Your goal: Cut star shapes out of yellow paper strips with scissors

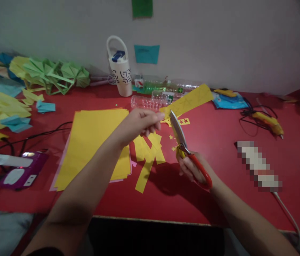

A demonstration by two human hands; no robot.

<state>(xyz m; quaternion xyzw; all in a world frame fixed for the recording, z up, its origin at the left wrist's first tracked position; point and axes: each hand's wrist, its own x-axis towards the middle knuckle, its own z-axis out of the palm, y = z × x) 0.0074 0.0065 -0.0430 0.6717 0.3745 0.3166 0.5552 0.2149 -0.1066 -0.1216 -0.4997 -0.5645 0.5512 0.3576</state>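
Note:
My left hand [146, 121] is closed on the near end of a yellow paper strip [192, 100], which slants up to the right and bears faint star outlines. In my right hand [192, 167] are scissors [178, 129] with red handles, their blades pointing up beside the strip's lower end. Whether the blades touch the paper I cannot tell. Below the hands lie several loose yellow strips [145, 177] and small yellow paper stars [173, 148]. A strip with star-shaped holes [184, 121] rests behind the blades.
A stack of yellow sheets [93, 142] lies on the red table [118, 206]. Plastic bottles [147, 103] and a white tumbler [121, 78] stand or lie along the wall. Folded paper pieces and a purple power strip [24, 170] are left; a yellow glue gun [268, 122] is right.

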